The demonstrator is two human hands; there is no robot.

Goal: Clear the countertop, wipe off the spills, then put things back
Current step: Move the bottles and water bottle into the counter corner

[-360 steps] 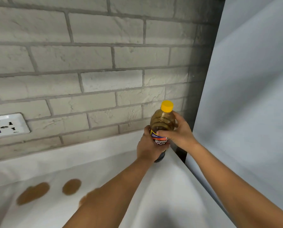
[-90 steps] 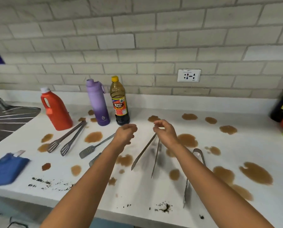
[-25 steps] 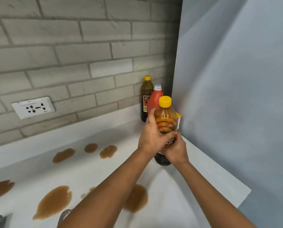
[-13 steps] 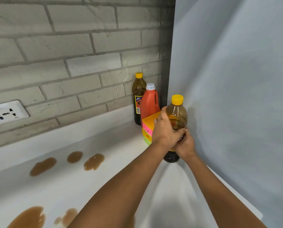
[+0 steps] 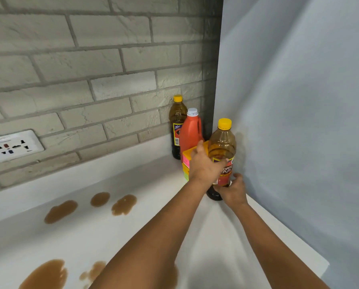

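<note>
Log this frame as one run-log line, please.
phase: clearing | both hands: left hand, right hand grip vinegar bottle | place: right corner of countertop | spills: unwiped

2 bare forearms, no sleeves; left hand (image 5: 203, 163), right hand (image 5: 233, 189) ungloved.

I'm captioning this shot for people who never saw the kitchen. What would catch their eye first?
Both hands, left hand and right hand, grip a yellow-capped bottle standing in the far right corner of the white countertop, against the grey wall. Just behind it are an orange jug, another dark bottle and a stack of coloured boxes. Brown spills dot the countertop to the left, below the wall socket.
</note>
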